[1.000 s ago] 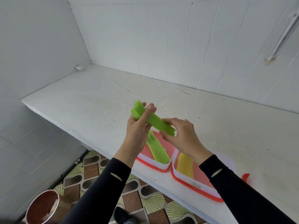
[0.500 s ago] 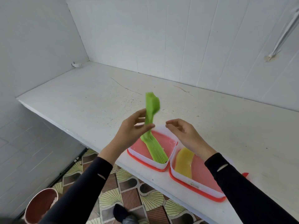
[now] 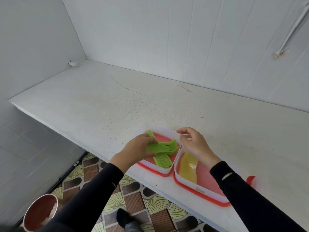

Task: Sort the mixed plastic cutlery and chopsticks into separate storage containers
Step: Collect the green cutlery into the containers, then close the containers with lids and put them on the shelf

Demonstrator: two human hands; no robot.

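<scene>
Two white containers with red rims stand side by side at the counter's front edge. In the left container (image 3: pixel 151 168) lie green plastic cutlery stacks: one stack (image 3: pixel 163 160) runs lengthwise, and a second stack (image 3: pixel 164 146) lies across it. My left hand (image 3: pixel 138 150) grips the left end of that crosswise stack, low inside the container. The right container (image 3: pixel 197 190) holds a stack of yellow cutlery (image 3: pixel 189 166). My right hand (image 3: pixel 194 144) hovers above the gap between the containers, fingers loosely curled, holding nothing.
The white counter (image 3: pixel 150 104) stretches back to a white panelled wall. A red tab (image 3: pixel 250 179) shows behind my right sleeve. Below the counter edge lie a patterned tile floor and a round red-brown bucket (image 3: pixel 41 212) at the lower left.
My left hand has lowered the green stack from upright in the air down into the left container, across the stack there. My right hand stayed above the containers, empty.
</scene>
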